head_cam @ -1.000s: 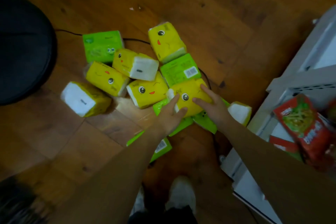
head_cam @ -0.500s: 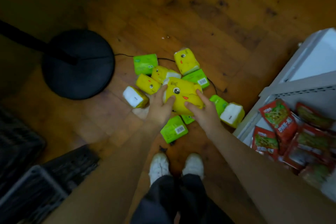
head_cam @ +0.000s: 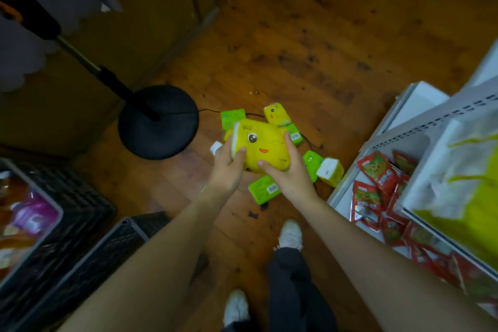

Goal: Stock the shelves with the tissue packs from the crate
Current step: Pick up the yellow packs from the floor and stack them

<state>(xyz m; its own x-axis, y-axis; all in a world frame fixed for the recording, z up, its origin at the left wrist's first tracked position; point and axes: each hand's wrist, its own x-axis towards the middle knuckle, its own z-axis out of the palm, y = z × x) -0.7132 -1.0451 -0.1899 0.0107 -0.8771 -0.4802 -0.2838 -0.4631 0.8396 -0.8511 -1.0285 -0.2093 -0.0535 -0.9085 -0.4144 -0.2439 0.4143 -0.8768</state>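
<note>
A yellow tissue pack (head_cam: pixel 262 143) with a cartoon face is held well above the floor between both hands. My left hand (head_cam: pixel 227 167) grips its left end, thumb on the front. My right hand (head_cam: pixel 288 170) grips its right side, fingers curled round it. Several more yellow and green tissue packs (head_cam: pixel 265 188) lie scattered on the wooden floor beneath, partly hidden by the held pack. The white shelf unit (head_cam: pixel 420 127) stands at the right. Black crates (head_cam: pixel 89 248) sit at the lower left.
A black stand with a round base (head_cam: pixel 159 122) stands left of the packs, its cable running under them. Red snack packets (head_cam: pixel 377 183) fill the low shelf. Yellow and white packs (head_cam: pixel 463 197) sit on a higher shelf. My feet (head_cam: pixel 289 234) are below the pile.
Both hands closed on the yellow pack and lifted it off the floor pile. My head rose, so the pile looks smaller and the shelf and crates came into view.
</note>
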